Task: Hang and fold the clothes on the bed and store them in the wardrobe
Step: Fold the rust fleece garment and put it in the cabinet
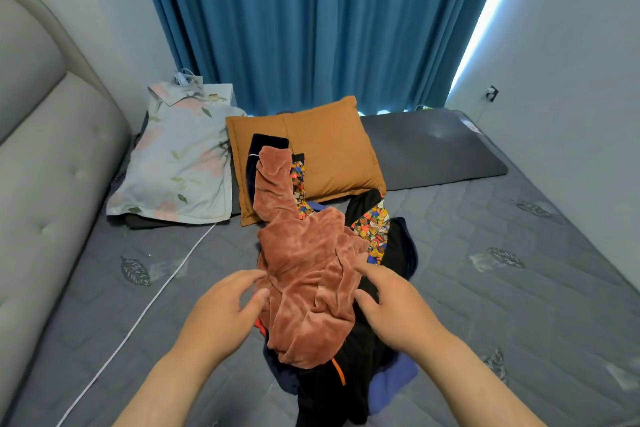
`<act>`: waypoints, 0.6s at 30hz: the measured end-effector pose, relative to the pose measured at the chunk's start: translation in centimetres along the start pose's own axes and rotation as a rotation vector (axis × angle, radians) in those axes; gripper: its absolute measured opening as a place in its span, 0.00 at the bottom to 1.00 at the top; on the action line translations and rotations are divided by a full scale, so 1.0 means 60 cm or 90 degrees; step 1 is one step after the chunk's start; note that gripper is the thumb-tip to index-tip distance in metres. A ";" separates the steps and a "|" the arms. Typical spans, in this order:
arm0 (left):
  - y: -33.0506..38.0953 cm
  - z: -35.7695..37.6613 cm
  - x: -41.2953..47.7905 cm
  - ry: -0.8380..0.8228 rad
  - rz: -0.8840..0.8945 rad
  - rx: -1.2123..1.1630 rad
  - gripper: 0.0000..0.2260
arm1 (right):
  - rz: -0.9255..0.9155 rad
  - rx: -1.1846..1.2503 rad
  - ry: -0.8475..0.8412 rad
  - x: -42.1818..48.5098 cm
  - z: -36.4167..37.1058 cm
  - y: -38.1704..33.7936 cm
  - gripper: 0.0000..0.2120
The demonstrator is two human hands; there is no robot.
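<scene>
Both bare forearms reach forward from the lower edge of the view and meet at a rust-brown velvety garment (304, 274), which lies crumpled on top of a pile of clothes in the middle of the grey quilted bedcover (485, 288). The left hand (228, 302) lies palm down at the garment's left edge, fingers stretched and thumb spread, the tips touching the velvet without closing on it. The right hand (391, 305) mirrors it at the right edge, forefinger and thumb apart and touching the cloth, likewise holding nothing. One long part of the garment runs away from the hands onto an orange-brown pillow (332, 149). Under the velvet lie a black garment with an orange zip (332, 388), a bright many-coloured patterned cloth (372, 232) and a blue cloth (394, 381). Left of the pile a white cable (145, 308) crosses the cover slantwise, with bare cover between it and the clothes. Farther left stands the grey padded headboard (41, 149), a pale floral pillow (180, 163) leaning near it. To the right the cover runs bare to the wall. A dark grey pillow (433, 149) lies by the blue curtain (311, 21).
</scene>
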State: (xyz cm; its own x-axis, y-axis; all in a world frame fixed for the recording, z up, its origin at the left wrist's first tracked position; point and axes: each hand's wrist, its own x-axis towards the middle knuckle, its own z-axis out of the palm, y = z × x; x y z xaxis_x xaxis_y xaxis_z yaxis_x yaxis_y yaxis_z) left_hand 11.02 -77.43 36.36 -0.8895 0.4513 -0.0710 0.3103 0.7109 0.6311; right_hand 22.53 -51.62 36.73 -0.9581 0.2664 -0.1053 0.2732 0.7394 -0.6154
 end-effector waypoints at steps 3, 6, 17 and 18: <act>0.012 0.036 0.026 -0.006 -0.010 -0.009 0.14 | 0.007 0.006 -0.006 0.022 -0.002 0.039 0.23; 0.011 0.067 0.052 -0.025 -0.014 -0.010 0.13 | 0.005 0.013 -0.021 0.040 0.005 0.068 0.23; -0.033 0.098 0.171 -0.076 0.009 -0.025 0.13 | 0.027 0.056 -0.036 0.142 0.043 0.098 0.21; -0.048 0.105 0.190 -0.079 0.005 -0.035 0.13 | 0.032 0.057 -0.037 0.164 0.054 0.100 0.21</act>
State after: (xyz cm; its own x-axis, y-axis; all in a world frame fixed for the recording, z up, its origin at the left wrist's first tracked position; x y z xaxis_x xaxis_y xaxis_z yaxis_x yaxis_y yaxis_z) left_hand 2.09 -70.91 28.85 -0.8380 0.5222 -0.1584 0.2950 0.6778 0.6735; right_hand 14.44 -46.56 29.50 -0.9474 0.2638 -0.1811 0.3148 0.6669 -0.6754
